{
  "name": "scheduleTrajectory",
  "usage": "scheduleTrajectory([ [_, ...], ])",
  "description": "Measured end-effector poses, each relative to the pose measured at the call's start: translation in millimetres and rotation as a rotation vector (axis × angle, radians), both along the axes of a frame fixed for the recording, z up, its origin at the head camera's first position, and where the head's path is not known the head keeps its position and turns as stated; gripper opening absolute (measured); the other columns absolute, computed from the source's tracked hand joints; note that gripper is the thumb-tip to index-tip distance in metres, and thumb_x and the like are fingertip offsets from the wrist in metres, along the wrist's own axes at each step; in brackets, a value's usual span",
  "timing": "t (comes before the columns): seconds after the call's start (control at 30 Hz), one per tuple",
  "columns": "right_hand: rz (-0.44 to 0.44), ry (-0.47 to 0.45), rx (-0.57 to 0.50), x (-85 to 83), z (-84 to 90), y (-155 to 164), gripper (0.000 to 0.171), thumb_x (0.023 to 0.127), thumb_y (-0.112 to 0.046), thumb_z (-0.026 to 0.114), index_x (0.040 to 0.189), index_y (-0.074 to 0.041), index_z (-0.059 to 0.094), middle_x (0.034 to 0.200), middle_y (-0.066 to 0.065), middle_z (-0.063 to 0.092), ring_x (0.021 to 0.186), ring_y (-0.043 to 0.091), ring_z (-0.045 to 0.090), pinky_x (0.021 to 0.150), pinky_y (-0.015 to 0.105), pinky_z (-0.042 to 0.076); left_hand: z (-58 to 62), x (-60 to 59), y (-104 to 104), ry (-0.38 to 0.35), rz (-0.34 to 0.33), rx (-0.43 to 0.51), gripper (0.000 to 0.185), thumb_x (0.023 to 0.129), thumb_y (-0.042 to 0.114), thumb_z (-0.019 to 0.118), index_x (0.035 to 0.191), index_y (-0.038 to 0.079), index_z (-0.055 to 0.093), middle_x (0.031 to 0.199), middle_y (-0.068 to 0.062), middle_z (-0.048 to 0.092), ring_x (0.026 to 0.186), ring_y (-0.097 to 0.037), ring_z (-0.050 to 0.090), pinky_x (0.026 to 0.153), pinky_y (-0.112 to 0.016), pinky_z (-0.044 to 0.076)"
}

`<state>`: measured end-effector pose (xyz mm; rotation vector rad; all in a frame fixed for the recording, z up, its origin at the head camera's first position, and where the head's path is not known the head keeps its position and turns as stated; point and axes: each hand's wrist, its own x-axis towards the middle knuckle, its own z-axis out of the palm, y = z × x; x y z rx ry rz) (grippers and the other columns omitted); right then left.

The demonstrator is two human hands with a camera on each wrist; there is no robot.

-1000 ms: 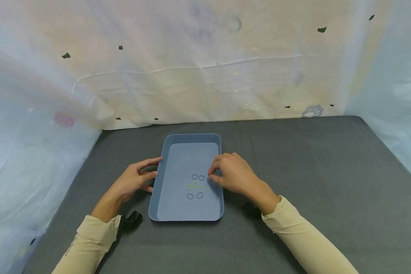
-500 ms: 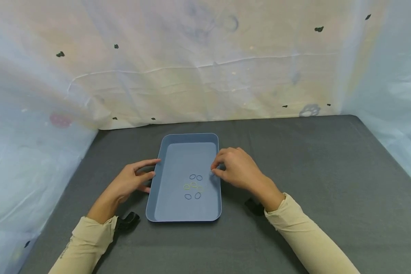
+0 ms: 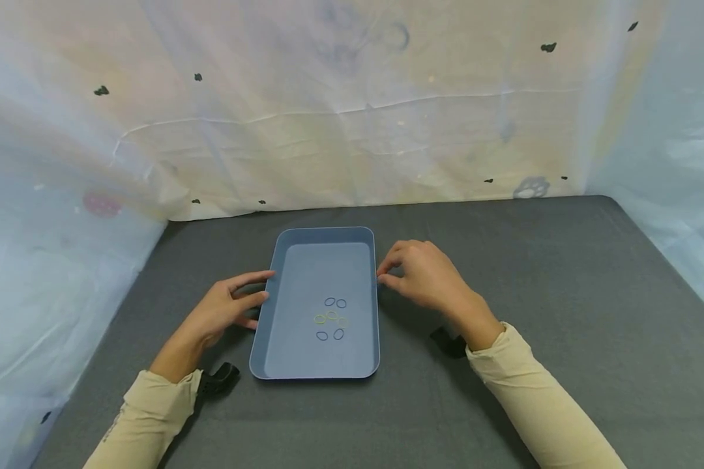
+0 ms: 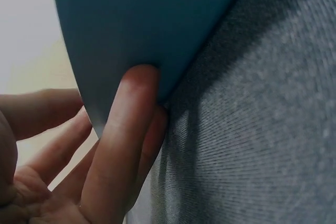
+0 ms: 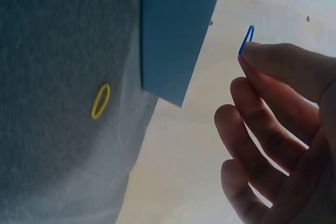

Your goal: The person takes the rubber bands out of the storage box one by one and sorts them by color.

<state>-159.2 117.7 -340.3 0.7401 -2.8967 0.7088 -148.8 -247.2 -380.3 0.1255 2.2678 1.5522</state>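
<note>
A blue tray point(image 3: 281, 293) lies on the grey table and holds several small rubber bands point(image 3: 331, 319), blue and yellow-green. My left hand point(image 3: 261, 286) rests against the tray's left wall with straight fingers; in the left wrist view a fingertip point(image 4: 137, 85) presses on the blue wall point(image 4: 147, 19). My right hand point(image 3: 385, 273) hovers just outside the tray's right rim. In the right wrist view its fingertips point(image 5: 262, 56) pinch a blue rubber band point(image 5: 247, 39). A yellow band point(image 5: 100, 100) lies on the grey cloth beside the tray point(image 5: 173, 30).
The grey cloth-covered table point(image 3: 534, 293) stretches wide to the right and front of the tray. Crinkled white plastic sheeting point(image 3: 352, 104) walls in the back and both sides. Black wrist-camera mounts point(image 3: 220, 378) sit under each forearm.
My right hand has moved from over the bands in the tray to the right, past the right rim, and slightly away from me. The left hand has stayed at the left wall.
</note>
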Motion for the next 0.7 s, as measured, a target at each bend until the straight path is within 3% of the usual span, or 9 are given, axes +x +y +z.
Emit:
scheduleTrajectory([
  [0.27, -0.05, -0.023, 0.02, -4.2, 4.6, 11, 0.006, 0.089, -0.021, 0.076, 0.092, -0.019, 0.081, 0.105, -0.001, 0.072, 0.096, 0.024, 0.068, 0.083, 0.042, 0.053, -2.0, -0.9, -1, 0.051, -0.024, -0.034, 0.058, 0.1, 0.017, 0.061, 0.153, 0.014, 0.039, 0.159, -0.022, 0.031, 0.131, -0.046, 0.05, 0.071, -0.037, 0.062],
  [0.7, -0.088, -0.043, 0.052, -5.7, -0.7, 20, 0.007, 0.088, -0.022, 0.077, 0.092, -0.019, 0.08, 0.104, 0.0, 0.072, 0.096, 0.025, 0.068, 0.083, 0.044, 0.053, -4.2, -2.2, -3, 0.058, -0.028, -0.039, 0.058, 0.1, 0.017, 0.061, 0.154, 0.015, 0.038, 0.156, -0.024, 0.033, 0.129, -0.046, 0.051, 0.071, -0.039, 0.063],
])
